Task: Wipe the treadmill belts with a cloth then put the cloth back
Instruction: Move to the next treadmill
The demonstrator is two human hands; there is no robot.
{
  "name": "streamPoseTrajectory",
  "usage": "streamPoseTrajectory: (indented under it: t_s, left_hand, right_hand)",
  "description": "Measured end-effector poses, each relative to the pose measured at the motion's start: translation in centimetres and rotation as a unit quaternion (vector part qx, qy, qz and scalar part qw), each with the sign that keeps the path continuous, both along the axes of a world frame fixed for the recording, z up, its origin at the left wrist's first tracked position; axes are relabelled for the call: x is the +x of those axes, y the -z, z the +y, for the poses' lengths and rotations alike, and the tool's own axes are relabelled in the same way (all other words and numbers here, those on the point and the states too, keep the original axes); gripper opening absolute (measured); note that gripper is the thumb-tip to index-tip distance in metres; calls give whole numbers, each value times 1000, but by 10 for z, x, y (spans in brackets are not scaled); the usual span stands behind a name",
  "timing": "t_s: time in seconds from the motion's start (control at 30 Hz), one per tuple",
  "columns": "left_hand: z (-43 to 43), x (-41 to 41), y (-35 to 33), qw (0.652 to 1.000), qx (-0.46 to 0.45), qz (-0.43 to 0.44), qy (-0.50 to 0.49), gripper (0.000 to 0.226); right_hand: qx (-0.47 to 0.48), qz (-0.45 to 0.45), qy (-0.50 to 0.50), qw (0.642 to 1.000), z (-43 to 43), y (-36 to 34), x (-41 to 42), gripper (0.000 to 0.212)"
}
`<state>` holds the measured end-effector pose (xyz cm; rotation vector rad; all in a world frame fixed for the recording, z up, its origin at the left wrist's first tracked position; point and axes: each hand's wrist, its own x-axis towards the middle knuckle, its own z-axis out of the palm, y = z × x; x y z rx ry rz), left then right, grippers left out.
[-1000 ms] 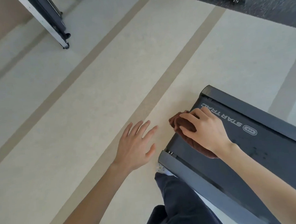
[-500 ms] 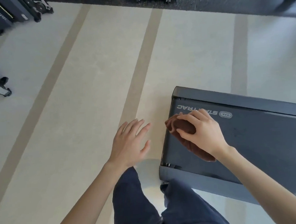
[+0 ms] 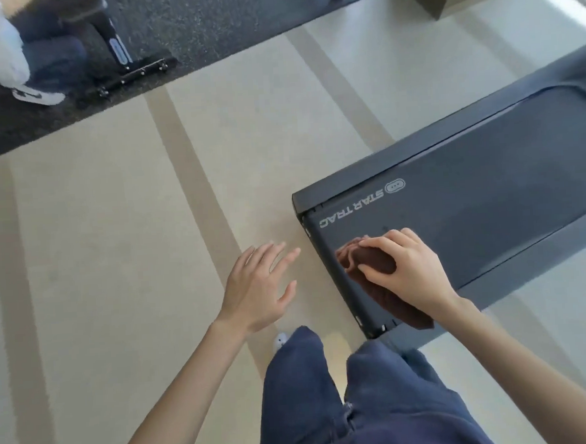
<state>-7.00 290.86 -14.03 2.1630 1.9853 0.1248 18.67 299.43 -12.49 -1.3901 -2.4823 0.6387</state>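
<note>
- Beige smooth floor (image 3: 98, 251) with darker tan stripes fills most of the view and is cut off by every frame edge.
- Dark grey treadmill deck (image 3: 400, 155) lies on the floor at right, with its far end out of frame. Its black treadmill belt (image 3: 489, 203) carries white "STAR TRAC" lettering at the rear end.
- Dark speckled carpet (image 3: 204, 21) borders the floor at the top. A black machine base (image 3: 131, 72) stands on it. A second person beside the base is blurred and only partly in frame.
- Dark blue trousers (image 3: 364, 406) cover the wearer's legs at the bottom edge. A white shoe tip (image 3: 281, 340) shows past the left knee.
- Right hand (image 3: 414, 269): fingers curled close together, thumb opposed, clamped on the cloth and pressing it to the belt.
- Left hand (image 3: 254, 292): fingers straight and spread, holding nothing, over the floor just left of the deck.
- Brown crumpled cloth (image 3: 353, 256): on the belt's rear end, largely hidden under the right hand. One tail emerges below the wrist onto the near side rail.
</note>
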Motion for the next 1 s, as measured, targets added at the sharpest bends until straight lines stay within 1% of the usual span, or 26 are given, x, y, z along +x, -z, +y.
streamPoseTrajectory:
  t_s: [0.1, 0.2, 0.33, 0.47, 0.63, 0.73, 0.83, 1.0]
  left_hand:
    - [13, -34, 0, 998, 7, 1, 67, 51]
    - [29, -55, 1, 994, -1, -3, 107, 51]
    - [65, -66, 3, 987, -18, -17, 161, 51]
    - [111, -73, 8, 977, -18, -13, 213, 50]
    - [179, -89, 7, 959, -14, 9, 283, 50]
    - [221, -93, -4, 945, -17, 17, 328, 51]
    - [260, -97, -9, 934, -7, 12, 357, 49]
    - [309, -103, -6, 904, -6, -5, 427, 50]
  right_hand:
    - [-10, 4, 57, 998, -7, -2, -25, 32]
    - [-2, 8, 103, 995, -9, -4, -38, 31]
    - [18, 12, 169, 985, 2, -2, -42, 30]
    - [14, 20, 235, 972, 21, 10, -47, 28]
    - [-5, 15, 268, 963, 57, 22, -66, 28]
    - [-7, 25, 311, 950, 77, 21, -78, 29]
    - [-5, 46, 350, 936, 95, 20, -90, 29]
    - [6, 35, 389, 921, 117, 19, -113, 28]
